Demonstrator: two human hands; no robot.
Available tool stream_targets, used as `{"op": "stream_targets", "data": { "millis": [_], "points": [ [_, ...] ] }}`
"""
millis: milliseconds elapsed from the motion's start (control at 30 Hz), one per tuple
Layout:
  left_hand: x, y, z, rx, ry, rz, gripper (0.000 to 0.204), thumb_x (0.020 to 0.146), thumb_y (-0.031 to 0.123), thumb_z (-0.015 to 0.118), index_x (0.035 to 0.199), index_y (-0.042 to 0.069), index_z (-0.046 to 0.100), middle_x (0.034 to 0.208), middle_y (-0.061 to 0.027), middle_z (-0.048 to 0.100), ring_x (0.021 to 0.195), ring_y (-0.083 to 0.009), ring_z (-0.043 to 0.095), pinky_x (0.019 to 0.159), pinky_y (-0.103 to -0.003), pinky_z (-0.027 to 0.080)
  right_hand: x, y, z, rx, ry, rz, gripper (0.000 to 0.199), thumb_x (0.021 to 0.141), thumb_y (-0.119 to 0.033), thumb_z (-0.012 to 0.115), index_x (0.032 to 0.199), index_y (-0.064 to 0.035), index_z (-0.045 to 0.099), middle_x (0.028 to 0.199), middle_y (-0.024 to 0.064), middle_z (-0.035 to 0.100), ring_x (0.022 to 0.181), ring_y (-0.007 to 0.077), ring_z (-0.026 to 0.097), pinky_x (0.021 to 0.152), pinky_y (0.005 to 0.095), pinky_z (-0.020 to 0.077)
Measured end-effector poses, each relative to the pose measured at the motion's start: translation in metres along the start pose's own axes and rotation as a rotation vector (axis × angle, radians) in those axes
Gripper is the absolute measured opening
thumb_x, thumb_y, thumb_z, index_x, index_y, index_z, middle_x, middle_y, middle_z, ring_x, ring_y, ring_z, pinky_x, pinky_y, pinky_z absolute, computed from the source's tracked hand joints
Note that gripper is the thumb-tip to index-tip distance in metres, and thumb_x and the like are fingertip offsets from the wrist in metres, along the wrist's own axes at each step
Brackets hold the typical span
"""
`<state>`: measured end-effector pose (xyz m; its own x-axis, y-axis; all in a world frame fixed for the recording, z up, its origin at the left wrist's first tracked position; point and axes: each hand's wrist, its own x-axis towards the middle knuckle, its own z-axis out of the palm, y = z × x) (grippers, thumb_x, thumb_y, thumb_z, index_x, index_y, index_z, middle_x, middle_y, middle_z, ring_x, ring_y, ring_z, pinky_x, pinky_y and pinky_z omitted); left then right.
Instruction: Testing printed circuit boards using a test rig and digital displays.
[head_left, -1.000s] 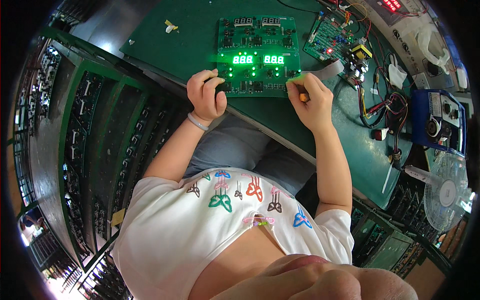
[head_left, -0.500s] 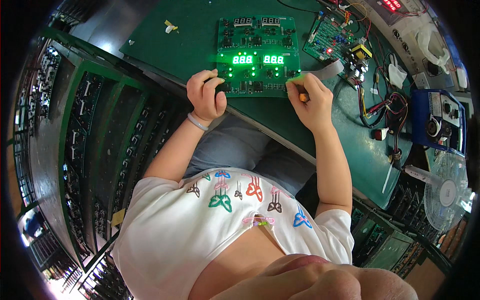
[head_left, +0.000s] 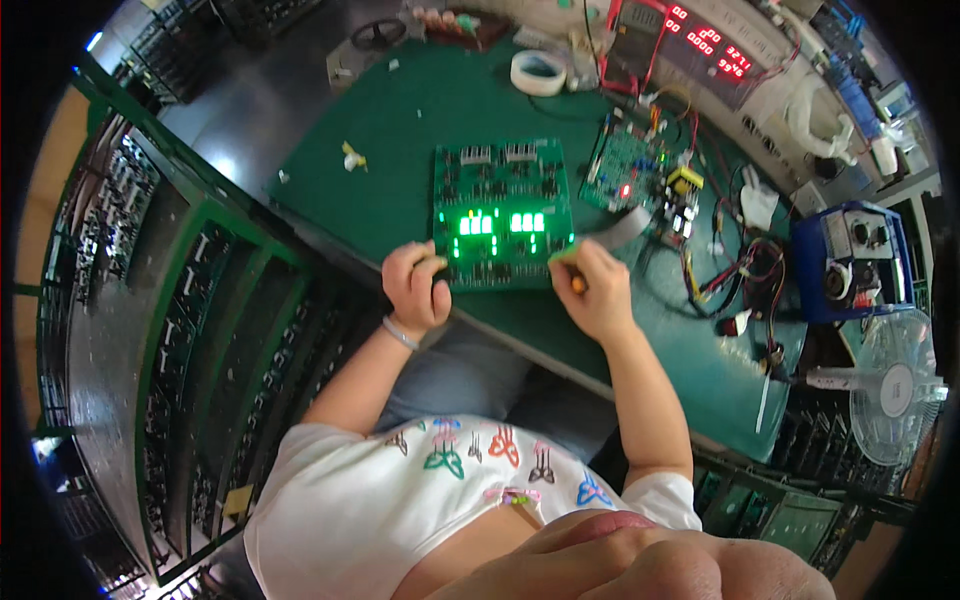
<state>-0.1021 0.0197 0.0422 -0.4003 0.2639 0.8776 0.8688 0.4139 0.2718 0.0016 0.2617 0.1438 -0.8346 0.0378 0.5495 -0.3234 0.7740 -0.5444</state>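
Observation:
A green circuit board panel [head_left: 503,190] lies on the green table in front of me. Its nearer half glows with green digit displays [head_left: 527,223] and small lights, while the displays on the farther half are dark. My left hand [head_left: 415,287] grips the panel's near left corner with curled fingers. At the near right corner, my right hand [head_left: 600,292] is closed around a slim thing with an orange end [head_left: 579,285]; its fingertips touch the board's edge. The rest of that thing is hidden in the hand. A grey ribbon cable [head_left: 625,230] runs from the panel's right side.
Right of the panel sits a second circuit board [head_left: 628,165] with a red light and loose wires. Beyond are a tape roll [head_left: 538,73] and a red-digit meter [head_left: 705,42]. A blue-cased device [head_left: 856,262] and a fan [head_left: 893,388] stand right; board racks [head_left: 205,330] stand left.
The view has tilted up, bringing the tape roll and more of the meter into sight. Both hands remain at the panel's near corners.

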Motion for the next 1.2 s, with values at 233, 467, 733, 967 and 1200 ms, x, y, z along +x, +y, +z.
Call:
{"op": "stream_targets", "data": {
  "millis": [233, 467, 733, 967, 1200],
  "points": [
    [0.0046, 0.0047, -0.0091, 0.027, -0.016, 0.038, 0.031, 0.096, 0.031, 0.046, 0.099, 0.003, 0.059, 0.104, -0.017, 0.059, 0.091, -0.0319, 0.058, 0.083, -0.043, 0.045, -0.0036, -0.0053, 0.0033, 0.016, 0.018, 0.01, 0.013, 0.08, -0.003, 0.07, 0.083, -0.0061, 0.058, 0.073, 0.0089, 0.059, 0.059, 0.0286, 0.06, 0.052, 0.0372, 0.0479],
    [0.0104, 0.0027, -0.0059, 0.008, -0.02, 0.031, 0.031, 0.096, 0.032, 0.046, 0.1, 0.003, 0.058, 0.103, -0.0168, 0.058, 0.092, -0.0316, 0.058, 0.082, -0.043, 0.045, 0.0017, -0.0035, 0.004, 0.016, 0.032, 0.01, 0.013, 0.08, -0.003, 0.07, 0.083, -0.0059, 0.057, 0.073, 0.0088, 0.059, 0.058, 0.028, 0.059, 0.052, 0.0368, 0.0478],
    [0.0068, 0.0024, -0.0052, 0.005, -0.024, 0.001, 0.03, 0.094, 0.033, 0.047, 0.1, 0.006, 0.06, 0.105, -0.0141, 0.059, 0.095, -0.0315, 0.059, 0.084, -0.044, 0.045, -0.0002, -0.0028, 0.0035, 0.024, 0.022, 0.02, 0.013, 0.08, -0.003, 0.07, 0.083, -0.0058, 0.058, 0.073, 0.0085, 0.058, 0.058, 0.0284, 0.059, 0.052, 0.0369, 0.0477],
    [0.0051, 0.0031, -0.0048, 0.007, -0.016, 0.002, 0.03, 0.094, 0.033, 0.048, 0.1, 0.006, 0.06, 0.105, -0.0141, 0.059, 0.095, -0.0313, 0.059, 0.084, -0.044, 0.046, -0.0008, -0.0032, 0.004, 0.027, 0.04, -0.004, 0.013, 0.08, -0.003, 0.07, 0.083, -0.0055, 0.058, 0.073, 0.0087, 0.057, 0.058, 0.0286, 0.059, 0.052, 0.037, 0.0479],
    [0.0065, 0.0026, -0.0039, -0.004, -0.008, -0.007, 0.03, 0.093, 0.033, 0.049, 0.097, 0.005, 0.061, 0.104, -0.0142, 0.06, 0.094, -0.0312, 0.06, 0.083, -0.043, 0.046, -0.0007, -0.0035, 0.0027, 0.014, 0.013, 0.026, 0.014, 0.08, -0.003, 0.071, 0.082, -0.0053, 0.057, 0.073, 0.0088, 0.058, 0.059, 0.0286, 0.059, 0.052, 0.037, 0.048]
  ]
}}
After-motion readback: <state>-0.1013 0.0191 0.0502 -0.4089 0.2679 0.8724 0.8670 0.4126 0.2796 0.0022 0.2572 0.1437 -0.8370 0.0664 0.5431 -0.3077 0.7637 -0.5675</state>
